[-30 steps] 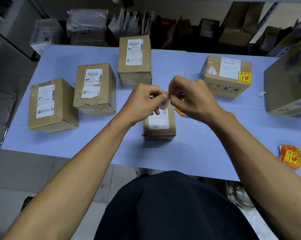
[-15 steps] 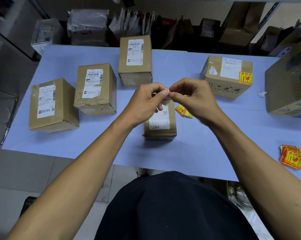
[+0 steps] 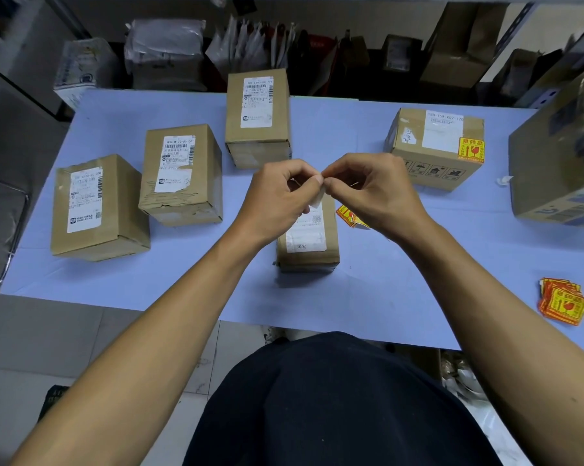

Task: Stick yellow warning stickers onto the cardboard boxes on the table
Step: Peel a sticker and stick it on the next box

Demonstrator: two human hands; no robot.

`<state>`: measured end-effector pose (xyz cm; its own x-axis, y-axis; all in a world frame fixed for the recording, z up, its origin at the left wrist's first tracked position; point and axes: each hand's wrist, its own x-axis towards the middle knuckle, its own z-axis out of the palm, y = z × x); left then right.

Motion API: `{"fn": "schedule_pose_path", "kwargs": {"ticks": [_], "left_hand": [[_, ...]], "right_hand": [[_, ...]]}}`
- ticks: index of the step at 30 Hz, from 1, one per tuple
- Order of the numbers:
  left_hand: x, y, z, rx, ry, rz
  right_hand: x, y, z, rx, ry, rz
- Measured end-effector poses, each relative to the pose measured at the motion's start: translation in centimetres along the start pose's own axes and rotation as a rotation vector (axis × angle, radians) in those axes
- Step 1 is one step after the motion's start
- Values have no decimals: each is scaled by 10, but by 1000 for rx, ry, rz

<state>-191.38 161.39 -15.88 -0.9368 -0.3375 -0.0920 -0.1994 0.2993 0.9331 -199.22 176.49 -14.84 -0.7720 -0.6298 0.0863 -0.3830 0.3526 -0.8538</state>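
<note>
A small pale sticker piece point(image 3: 318, 198) hangs between both hands above the middle cardboard box point(image 3: 309, 243) on the blue worktop point(image 3: 384, 274). The left hand point(image 3: 280, 200) and right hand point(image 3: 371, 193) each pinch it with curled fingers, thumbs nearly touching. A yellow sticker point(image 3: 349, 215) lies just beside that box. The sticker stack point(image 3: 562, 301) sits well apart, near the right edge. One far box point(image 3: 435, 146) bears a yellow sticker.

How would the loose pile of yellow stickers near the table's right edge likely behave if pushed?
The pile of stickers is already fanned unevenly, so it would probably slide apart. The sheets look thin, likely light and floppy. It lies near the table edge, so some might fall.
</note>
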Motion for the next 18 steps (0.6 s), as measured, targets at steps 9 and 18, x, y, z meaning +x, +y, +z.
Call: {"fn": "schedule_pose_path", "kwargs": {"ticks": [9,18], "left_hand": [[0,0,4,4,22,-12],[8,3,-5,-423,-183,-297]], "right_hand": [[1,5,0,165,10,100],[-2,-2,-4,139,-133,98]]}}
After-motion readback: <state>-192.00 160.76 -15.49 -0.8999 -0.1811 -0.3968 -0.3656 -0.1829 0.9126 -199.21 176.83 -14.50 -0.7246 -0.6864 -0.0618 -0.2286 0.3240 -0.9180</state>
